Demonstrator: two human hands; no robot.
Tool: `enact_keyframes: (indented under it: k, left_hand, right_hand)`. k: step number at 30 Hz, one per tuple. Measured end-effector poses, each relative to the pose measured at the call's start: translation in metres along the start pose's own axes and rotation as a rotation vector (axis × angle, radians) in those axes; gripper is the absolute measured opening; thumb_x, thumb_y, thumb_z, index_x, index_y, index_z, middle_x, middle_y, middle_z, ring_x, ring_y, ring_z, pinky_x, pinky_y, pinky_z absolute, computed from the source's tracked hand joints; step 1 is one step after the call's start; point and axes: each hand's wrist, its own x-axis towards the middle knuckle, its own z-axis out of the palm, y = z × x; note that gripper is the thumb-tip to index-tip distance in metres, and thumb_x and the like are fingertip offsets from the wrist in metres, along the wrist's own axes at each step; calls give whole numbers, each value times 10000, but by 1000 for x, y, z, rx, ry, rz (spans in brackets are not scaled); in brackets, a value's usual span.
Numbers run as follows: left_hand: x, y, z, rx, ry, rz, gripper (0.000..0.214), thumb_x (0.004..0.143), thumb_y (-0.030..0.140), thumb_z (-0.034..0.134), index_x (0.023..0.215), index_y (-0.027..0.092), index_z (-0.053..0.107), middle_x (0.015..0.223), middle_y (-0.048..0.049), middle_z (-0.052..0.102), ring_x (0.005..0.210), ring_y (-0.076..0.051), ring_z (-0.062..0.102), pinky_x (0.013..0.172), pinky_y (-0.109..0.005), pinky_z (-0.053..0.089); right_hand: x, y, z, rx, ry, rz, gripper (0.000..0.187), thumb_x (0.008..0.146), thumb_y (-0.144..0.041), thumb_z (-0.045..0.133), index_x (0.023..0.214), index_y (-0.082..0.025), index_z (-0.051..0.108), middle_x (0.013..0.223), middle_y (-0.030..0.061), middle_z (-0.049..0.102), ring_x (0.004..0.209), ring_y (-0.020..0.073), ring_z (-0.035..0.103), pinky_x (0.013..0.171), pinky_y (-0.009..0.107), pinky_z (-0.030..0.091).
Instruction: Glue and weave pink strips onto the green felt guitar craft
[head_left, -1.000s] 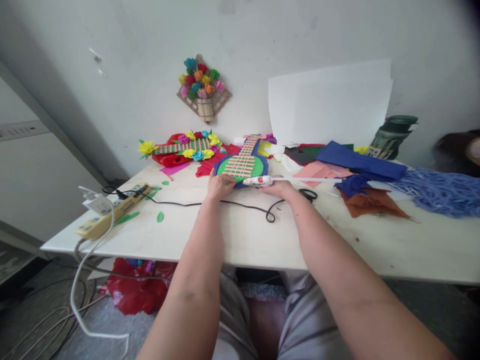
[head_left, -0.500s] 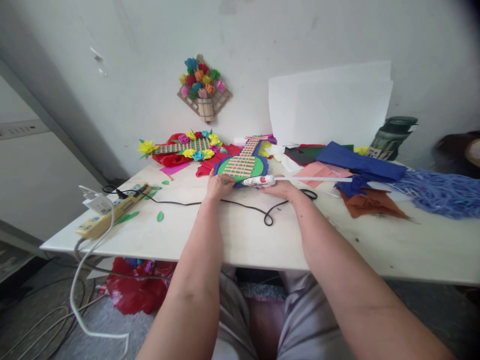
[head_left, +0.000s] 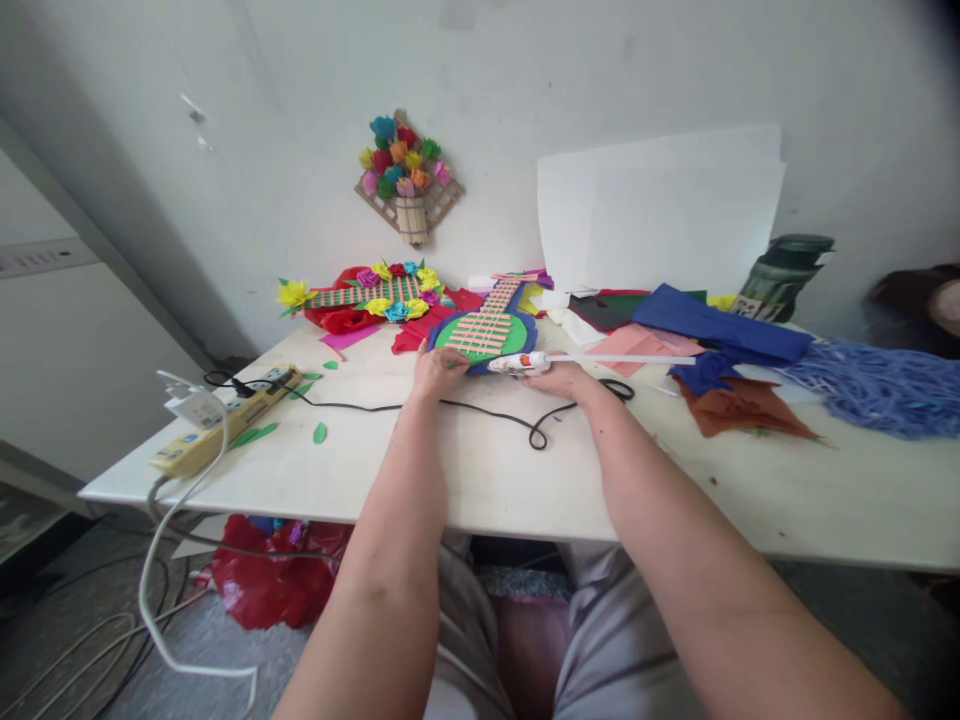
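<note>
My right hand (head_left: 564, 379) grips a white glue gun (head_left: 521, 363) with a long clear glue stick (head_left: 622, 359) poking out to the right; its nozzle points left at the near edge of a guitar-shaped paper craft (head_left: 486, 333) with a green disc, blue rim and a lattice of sticks. My left hand (head_left: 439, 372) is closed on the craft's near left edge, pinching it. A black cord (head_left: 480, 411) runs from the gun across the white table (head_left: 480, 470).
A yellow power strip (head_left: 225, 423) with white cable lies at the table's left edge. A second flower-covered craft (head_left: 375, 293) sits behind. Coloured paper sheets (head_left: 720, 330), blue shredded paper (head_left: 877, 385), black scissors (head_left: 619, 387) and a dark green bottle (head_left: 784, 273) fill the right side. Green paper leaves (head_left: 320, 433) are scattered.
Almost nothing differs: the glue gun and my right hand have shifted very slightly; my left hand stays on the craft's edge.
</note>
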Motion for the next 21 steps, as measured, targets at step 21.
enact_keyframes:
  k: [21]
  left_hand:
    - [-1,-1,0,-18,-4,-1,103,711,238,604,716,256,705,910,6,709,915,-180,628,1062,-416,233]
  right_hand:
    - [-6,-3,0,35,-22,37,429,724,-360,558,1123,-218,622,1127,47,640,1015,221,587,811,247,447]
